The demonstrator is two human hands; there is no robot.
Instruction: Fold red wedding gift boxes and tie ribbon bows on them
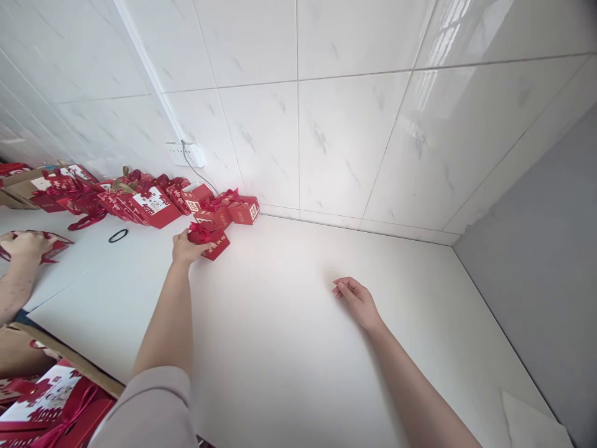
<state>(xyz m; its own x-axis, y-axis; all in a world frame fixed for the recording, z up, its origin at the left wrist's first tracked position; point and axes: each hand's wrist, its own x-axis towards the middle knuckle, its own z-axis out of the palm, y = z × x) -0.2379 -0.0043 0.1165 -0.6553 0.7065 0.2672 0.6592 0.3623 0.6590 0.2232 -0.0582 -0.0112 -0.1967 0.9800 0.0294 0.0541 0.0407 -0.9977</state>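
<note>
My left hand (186, 247) grips a small red gift box (216, 242) with a ribbon bow on top and gold lettering on its side. The box is at the white table's surface, just in front of a group of similar red boxes (245, 210) by the tiled wall. Over the middle of the table is my right hand (357, 302), its fingers loosely curled in and the thumb close to the index finger. Nothing shows in it.
Red gift bags (156, 205) line the wall to the left. A black ring (118, 236) lies in front of them. At the far left, a co-worker's hands (23, 246) handle a red bag. A cardboard carton (69, 358) holding red boxes stands at lower left. A wall socket (185, 154) has a grey cable.
</note>
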